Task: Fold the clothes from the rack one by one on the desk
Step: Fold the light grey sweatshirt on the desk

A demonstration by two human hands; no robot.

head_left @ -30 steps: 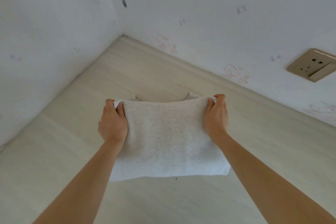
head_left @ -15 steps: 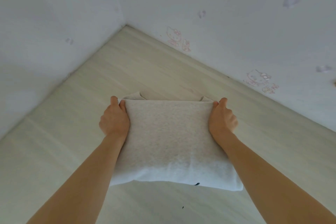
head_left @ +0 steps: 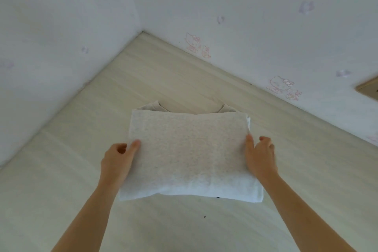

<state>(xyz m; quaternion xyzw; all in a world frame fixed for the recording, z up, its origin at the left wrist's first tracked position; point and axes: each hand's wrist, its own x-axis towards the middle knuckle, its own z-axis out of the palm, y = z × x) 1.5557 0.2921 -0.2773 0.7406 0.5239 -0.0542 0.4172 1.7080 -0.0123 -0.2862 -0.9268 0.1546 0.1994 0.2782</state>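
A folded light grey garment (head_left: 188,153) lies flat on the pale wooden desk (head_left: 61,180), its neckline showing at the far edge. My left hand (head_left: 117,160) rests at the garment's left edge with the thumb on the cloth and the fingers apart. At the right edge is my right hand (head_left: 260,156), its thumb touching the cloth and its fingers loosely curled, holding nothing. Both hands are at the middle of the sides, not at the far corners.
White walls with pink cartoon stickers (head_left: 283,88) meet in a corner (head_left: 142,31) behind the desk. A beige wall socket (head_left: 368,87) sits at the right edge. A small dark speck (head_left: 204,216) lies on the desk in front of the garment.
Both hands let go of the garment's far corners and slid back toward me along its sides. The folded top layer now lies flat on the desk.
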